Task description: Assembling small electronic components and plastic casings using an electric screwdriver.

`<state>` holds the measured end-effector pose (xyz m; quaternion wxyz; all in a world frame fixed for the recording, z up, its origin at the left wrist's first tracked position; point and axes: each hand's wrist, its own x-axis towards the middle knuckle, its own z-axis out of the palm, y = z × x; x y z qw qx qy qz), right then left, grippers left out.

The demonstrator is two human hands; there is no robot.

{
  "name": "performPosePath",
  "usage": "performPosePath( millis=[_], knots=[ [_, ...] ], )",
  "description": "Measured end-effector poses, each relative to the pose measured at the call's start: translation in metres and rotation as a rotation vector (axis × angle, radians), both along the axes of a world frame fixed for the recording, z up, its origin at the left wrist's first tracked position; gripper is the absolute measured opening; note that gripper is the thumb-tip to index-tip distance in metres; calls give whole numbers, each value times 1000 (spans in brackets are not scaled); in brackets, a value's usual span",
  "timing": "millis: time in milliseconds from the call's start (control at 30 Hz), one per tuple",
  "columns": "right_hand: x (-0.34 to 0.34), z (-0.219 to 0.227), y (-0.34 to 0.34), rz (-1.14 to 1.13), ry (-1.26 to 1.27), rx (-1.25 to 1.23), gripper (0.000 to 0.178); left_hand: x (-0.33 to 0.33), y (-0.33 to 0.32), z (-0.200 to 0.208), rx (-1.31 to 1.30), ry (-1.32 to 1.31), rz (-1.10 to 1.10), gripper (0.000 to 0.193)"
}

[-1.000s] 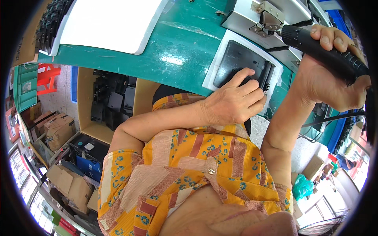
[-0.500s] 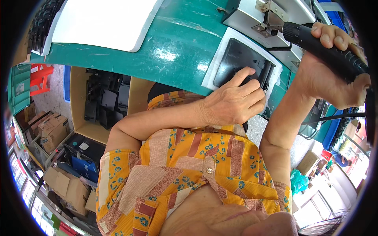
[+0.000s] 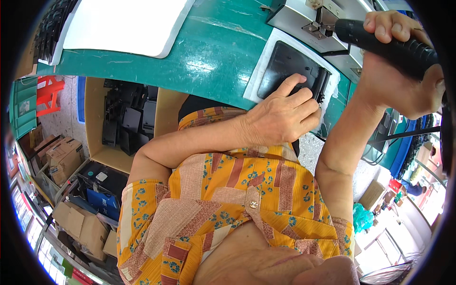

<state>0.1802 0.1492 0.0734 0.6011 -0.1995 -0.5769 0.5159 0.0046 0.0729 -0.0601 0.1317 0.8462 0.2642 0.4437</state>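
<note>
A flat black plastic panel [image 3: 288,61] lies on a white pad [image 3: 255,81] near the front edge of the green table. My left hand [image 3: 287,111] is closed at the panel's near side, one finger reaching onto its top face and the others bent; its palm side is hidden. Up at the right, my right hand [image 3: 403,71] is wrapped round a black power screwdriver [image 3: 365,38]. The driver's tip meets a small metal bracket [image 3: 320,29] on the front of a silver machine [image 3: 304,14].
A white sheet-like board [image 3: 123,28] lies at the table's far left. Below the edge stands a cardboard box [image 3: 170,107] with several black plastic parts. Brown cartons [image 3: 66,156] and a red stool [image 3: 50,95] are at the left. A black cable [image 3: 403,136] runs at the right.
My right hand and the screwdriver have shifted slightly left and up in the picture, the tip still at the bracket. My left hand stays on the panel, almost unmoved.
</note>
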Motion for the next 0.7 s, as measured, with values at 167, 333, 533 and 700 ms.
performPosePath(
  millis=[167, 333, 533, 700],
  knots=[
    [1, 1, -2, -3, -1, 0, 60, 0, 0, 0, 2, -12, 9, 20],
    [3, 2, -8, -12, 1, -4, 60, 0, 0, 1, 8, -8, 22, 21],
    [4, 4, -8, -12, 0, 4, 60, 0, 2, 0, 29, -14, 31, 21],
    [1, 4, -7, -3, 2, -1, 60, 5, 2, -4, 61, -72, 51, 17]
  ],
)
